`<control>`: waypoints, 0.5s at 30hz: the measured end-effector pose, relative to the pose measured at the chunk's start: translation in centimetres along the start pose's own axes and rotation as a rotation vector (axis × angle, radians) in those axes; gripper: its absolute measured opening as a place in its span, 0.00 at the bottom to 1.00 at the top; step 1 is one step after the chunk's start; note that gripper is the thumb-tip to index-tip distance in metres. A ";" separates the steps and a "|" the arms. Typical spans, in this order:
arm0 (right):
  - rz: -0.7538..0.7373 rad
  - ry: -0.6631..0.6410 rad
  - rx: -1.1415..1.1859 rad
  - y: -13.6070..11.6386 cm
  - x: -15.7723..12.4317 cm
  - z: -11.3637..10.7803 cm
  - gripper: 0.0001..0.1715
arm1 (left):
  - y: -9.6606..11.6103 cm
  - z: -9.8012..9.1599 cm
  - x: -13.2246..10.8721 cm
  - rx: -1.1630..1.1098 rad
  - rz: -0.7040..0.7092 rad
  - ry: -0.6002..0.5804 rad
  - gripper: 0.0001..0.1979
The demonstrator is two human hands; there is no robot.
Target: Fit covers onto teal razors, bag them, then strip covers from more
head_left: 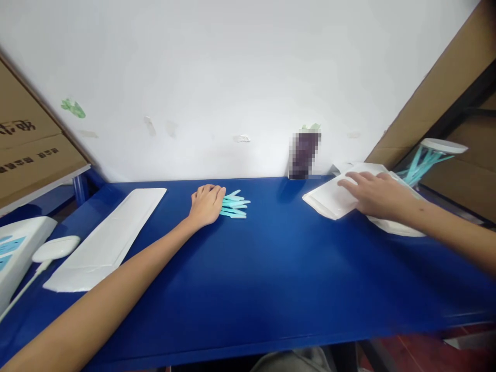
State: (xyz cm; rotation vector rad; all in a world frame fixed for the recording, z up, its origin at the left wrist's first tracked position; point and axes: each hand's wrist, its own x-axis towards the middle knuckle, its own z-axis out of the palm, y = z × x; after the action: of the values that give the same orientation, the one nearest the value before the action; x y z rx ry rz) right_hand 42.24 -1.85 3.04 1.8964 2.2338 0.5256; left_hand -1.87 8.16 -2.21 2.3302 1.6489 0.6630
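Near the back middle of the blue table, my left hand (207, 205) is closed around a bunch of thin turquoise plastic sticks (235, 204). Their fanned ends stick out to the right of the fingers; the other ends are hidden under the hand. On the right, my right hand (370, 192) lies with fingers apart over a small pile of white paper envelopes (329, 199), touching or just above the top one. I cannot tell which. The hand and forearm cover part of the pile.
A long white envelope (112, 237) lies at left, beside a white round-headed cable device (56, 249) and a white box (19, 253). Behind my right forearm stands a clear container (420, 160) of turquoise sticks with a white top. A blurred-out dark object (305, 154) leans against the wall.
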 end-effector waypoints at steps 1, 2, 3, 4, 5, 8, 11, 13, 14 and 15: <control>-0.029 -0.013 -0.025 0.3 0.7 0.0 0.33 | 0.1 0.0 -0.2 -0.012 0.005 0.006 0.26; -0.044 -0.047 -0.032 0.7 1.4 0.0 0.39 | 0.2 -0.1 -0.4 -0.014 0.019 0.014 0.26; -0.051 -0.099 -0.017 1.0 2.1 0.2 0.42 | 0.4 -0.1 -0.7 -0.007 0.044 0.024 0.26; -0.056 -0.159 0.005 1.4 2.8 0.3 0.44 | 0.6 -0.2 -0.9 0.008 0.077 0.041 0.25; -0.056 -0.214 0.025 1.6 3.5 0.5 0.44 | 0.8 -0.2 -1.2 0.029 0.115 0.063 0.24; -0.096 -0.248 0.051 1.8 4.9 0.2 0.38 | 1.1 -0.3 -1.7 0.081 0.211 0.137 0.21; -0.180 -0.145 0.028 0.8 5.8 -1.6 0.21 | 1.1 -0.3 -1.7 0.063 0.213 0.169 0.20; -0.212 -0.079 0.014 -0.5 6.1 -3.3 0.12 | 0.8 -0.3 -1.4 -0.018 0.184 0.198 0.20; -0.215 -0.052 0.013 -1.4 6.2 -4.1 0.12 | 0.5 -0.4 -1.2 -0.087 0.154 0.229 0.19; -0.201 -0.029 0.013 -2.5 6.1 -4.7 0.12 | 0.3 -0.4 -1.1 -0.171 0.111 0.275 0.19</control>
State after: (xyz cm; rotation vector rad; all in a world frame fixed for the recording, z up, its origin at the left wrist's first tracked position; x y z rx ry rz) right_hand 37.20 3.07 7.13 1.6493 2.3790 0.4500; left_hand -2.15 7.05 -2.00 2.3015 1.5024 1.1456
